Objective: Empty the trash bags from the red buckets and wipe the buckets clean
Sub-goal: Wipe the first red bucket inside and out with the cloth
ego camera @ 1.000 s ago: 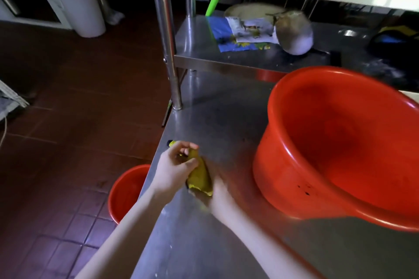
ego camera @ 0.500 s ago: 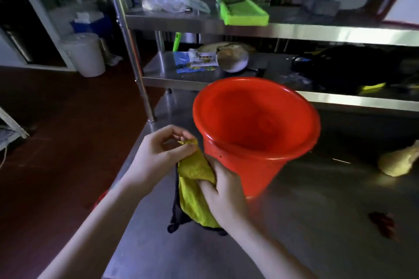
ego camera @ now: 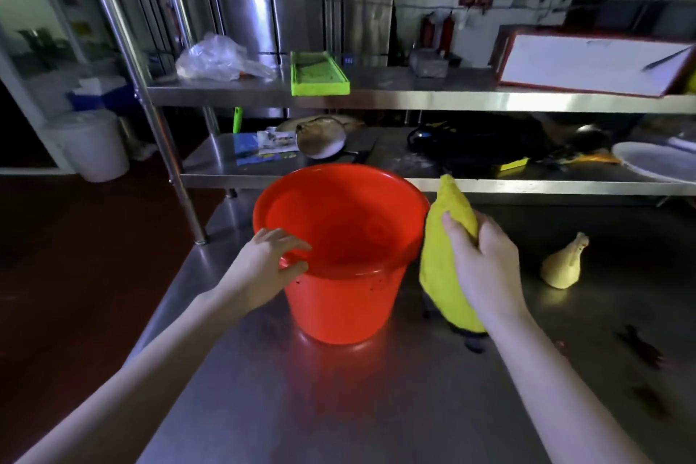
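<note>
Wiping is the step in hand: the red bucket (ego camera: 339, 305), bagless, stands near the desk's (ego camera: 376, 407) back-left corner. The left hand (ego camera: 263, 267) curls over its near rim, and the right hand (ego camera: 486, 267) clutches a yellow cloth (ego camera: 438, 275) just beside its right wall. Next, probably, the cloth goes inside while the left hand steadies the bucket.

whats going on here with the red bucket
A person is working at a steel table. A red bucket stands upright on it, and no trash bag shows inside. The left hand holds the bucket's near-left rim, thumb outside. The right hand grips a yellow cloth just outside the bucket's right side. It looks like they are steadying the bucket to wipe it.
</note>
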`<control>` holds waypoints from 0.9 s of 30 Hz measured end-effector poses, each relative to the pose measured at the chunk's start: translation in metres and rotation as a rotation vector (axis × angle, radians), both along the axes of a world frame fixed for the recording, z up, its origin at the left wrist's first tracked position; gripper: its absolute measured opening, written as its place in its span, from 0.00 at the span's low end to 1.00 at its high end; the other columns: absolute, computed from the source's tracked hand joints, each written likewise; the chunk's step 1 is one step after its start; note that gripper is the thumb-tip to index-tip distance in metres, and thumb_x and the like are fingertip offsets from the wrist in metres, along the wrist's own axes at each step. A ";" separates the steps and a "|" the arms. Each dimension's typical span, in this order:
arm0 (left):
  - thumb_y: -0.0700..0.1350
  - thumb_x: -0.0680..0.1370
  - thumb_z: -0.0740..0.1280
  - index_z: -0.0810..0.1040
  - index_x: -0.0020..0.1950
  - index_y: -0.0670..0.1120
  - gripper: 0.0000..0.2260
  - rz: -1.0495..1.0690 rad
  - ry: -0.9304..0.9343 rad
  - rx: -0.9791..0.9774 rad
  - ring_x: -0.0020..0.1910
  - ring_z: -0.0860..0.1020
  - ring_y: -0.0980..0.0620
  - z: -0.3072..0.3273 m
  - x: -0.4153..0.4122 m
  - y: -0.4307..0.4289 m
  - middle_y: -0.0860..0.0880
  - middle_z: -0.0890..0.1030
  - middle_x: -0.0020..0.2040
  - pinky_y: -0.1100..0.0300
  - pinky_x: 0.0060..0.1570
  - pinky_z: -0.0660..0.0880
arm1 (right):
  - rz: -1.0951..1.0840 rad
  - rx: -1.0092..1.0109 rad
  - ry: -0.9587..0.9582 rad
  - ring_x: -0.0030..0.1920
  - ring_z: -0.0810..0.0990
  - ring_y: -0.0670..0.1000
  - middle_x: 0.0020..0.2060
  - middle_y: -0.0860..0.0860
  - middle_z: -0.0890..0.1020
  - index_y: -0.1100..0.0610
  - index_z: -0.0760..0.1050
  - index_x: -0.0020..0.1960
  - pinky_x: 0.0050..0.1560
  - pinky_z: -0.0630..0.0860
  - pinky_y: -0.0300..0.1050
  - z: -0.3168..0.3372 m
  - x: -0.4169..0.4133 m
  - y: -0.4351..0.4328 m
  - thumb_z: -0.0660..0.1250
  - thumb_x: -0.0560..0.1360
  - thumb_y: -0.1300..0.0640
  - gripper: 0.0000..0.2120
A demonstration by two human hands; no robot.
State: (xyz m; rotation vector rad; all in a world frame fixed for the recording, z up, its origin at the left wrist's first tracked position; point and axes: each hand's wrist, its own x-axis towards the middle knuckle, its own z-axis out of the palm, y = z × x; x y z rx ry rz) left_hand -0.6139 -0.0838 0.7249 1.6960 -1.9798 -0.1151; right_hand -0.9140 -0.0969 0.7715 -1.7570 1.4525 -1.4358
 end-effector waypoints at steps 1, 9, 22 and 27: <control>0.47 0.75 0.72 0.81 0.60 0.52 0.13 0.008 -0.044 0.007 0.58 0.73 0.48 -0.003 0.004 -0.002 0.52 0.79 0.55 0.54 0.60 0.71 | -0.008 -0.057 0.052 0.41 0.75 0.43 0.41 0.46 0.77 0.47 0.75 0.45 0.40 0.66 0.34 0.002 0.000 -0.006 0.62 0.79 0.46 0.07; 0.53 0.75 0.71 0.81 0.60 0.52 0.14 -0.026 -0.061 -0.007 0.58 0.75 0.50 -0.016 0.026 -0.007 0.54 0.79 0.56 0.51 0.62 0.70 | 0.291 0.109 0.948 0.66 0.64 0.54 0.64 0.47 0.74 0.47 0.73 0.68 0.68 0.62 0.52 -0.045 0.066 -0.029 0.44 0.75 0.28 0.35; 0.58 0.76 0.67 0.80 0.58 0.55 0.14 -0.112 -0.201 -0.024 0.60 0.73 0.53 -0.019 0.053 -0.023 0.57 0.76 0.53 0.40 0.74 0.49 | 0.166 -0.181 0.856 0.41 0.79 0.55 0.35 0.51 0.83 0.58 0.80 0.36 0.52 0.73 0.49 -0.066 0.046 -0.081 0.48 0.78 0.49 0.26; 0.57 0.75 0.69 0.82 0.54 0.49 0.15 -0.146 -0.042 -0.094 0.52 0.75 0.50 -0.033 0.038 -0.022 0.53 0.78 0.50 0.42 0.68 0.64 | 0.011 -0.225 0.814 0.38 0.78 0.56 0.31 0.52 0.81 0.59 0.78 0.33 0.50 0.74 0.51 -0.076 0.053 -0.079 0.51 0.78 0.53 0.23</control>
